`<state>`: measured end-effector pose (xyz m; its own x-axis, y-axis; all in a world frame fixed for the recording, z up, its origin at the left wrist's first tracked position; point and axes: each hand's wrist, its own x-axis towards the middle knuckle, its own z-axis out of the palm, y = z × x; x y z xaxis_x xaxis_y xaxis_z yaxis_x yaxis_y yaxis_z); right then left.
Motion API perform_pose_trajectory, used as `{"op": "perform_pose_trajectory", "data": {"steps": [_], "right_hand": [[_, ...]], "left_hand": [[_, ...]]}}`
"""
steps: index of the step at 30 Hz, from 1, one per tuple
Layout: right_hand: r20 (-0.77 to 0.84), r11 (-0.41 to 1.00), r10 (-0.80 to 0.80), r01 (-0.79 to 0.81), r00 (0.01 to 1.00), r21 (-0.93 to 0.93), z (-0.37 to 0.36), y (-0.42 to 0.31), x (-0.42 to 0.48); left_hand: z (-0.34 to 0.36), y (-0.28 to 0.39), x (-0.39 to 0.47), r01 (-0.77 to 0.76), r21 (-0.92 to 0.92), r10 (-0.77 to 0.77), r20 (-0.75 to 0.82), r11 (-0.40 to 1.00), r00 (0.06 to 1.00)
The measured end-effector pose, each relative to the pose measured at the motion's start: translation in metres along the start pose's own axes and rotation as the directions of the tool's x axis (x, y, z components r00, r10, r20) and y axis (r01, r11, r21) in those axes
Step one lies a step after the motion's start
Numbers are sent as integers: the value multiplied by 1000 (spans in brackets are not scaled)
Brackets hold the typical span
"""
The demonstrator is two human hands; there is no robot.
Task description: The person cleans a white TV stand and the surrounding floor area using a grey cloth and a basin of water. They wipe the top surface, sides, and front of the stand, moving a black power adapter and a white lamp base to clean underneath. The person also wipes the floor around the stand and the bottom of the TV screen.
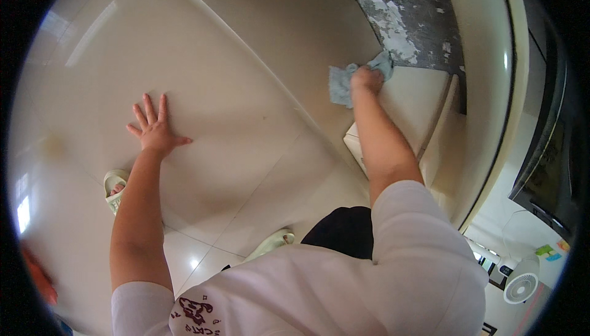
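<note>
My right hand (367, 80) grips a crumpled grey-blue cloth (341, 86), part of which sticks out on either side of the fist. Beneath and beside that hand is a pale cream cabinet or drawer unit (410, 101), at the edge of a dark grey surface (428, 18) with white flaking patches. My left hand (157, 128) is spread with fingers apart and holds nothing, seen against the glossy beige tiled floor (221, 105). Whether its palm touches anything cannot be told.
A curved cream furniture edge (488, 105) runs down the right, with a dark screen (548, 165) beyond. A white fan (522, 286) stands at the lower right. My feet wear pale slippers (271, 244). An orange-red object (39, 276) lies at the left rim.
</note>
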<state>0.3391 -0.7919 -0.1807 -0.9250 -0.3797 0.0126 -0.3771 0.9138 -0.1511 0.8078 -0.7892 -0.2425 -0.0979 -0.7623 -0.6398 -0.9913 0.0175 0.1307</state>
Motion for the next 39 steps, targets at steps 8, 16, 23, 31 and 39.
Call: {"op": "perform_pose_trajectory", "data": {"steps": [8,16,23,31,39], "right_hand": [[-66,999,-50,50,997,-3,3,6,-75],[-4,784,-620,620,784,-22,17,-9,11],[-14,203,-978,970,206,134,3,-59,-130],[2,421,-906,903,423,-88,-17,92,-164],[6,502,-865,864,502,-39,15,-71,-196]], "left_hand": [[5,-5,1,-8,-10,8,-22,1000,1000],[7,-5,0,-27,29,28,-25,999,999],[3,-3,-2,-3,24,4,-23,1000,1000],[6,-8,-1,-55,-3,55,-45,998,997],[13,-17,0,-74,-56,70,-63,996,996]]}}
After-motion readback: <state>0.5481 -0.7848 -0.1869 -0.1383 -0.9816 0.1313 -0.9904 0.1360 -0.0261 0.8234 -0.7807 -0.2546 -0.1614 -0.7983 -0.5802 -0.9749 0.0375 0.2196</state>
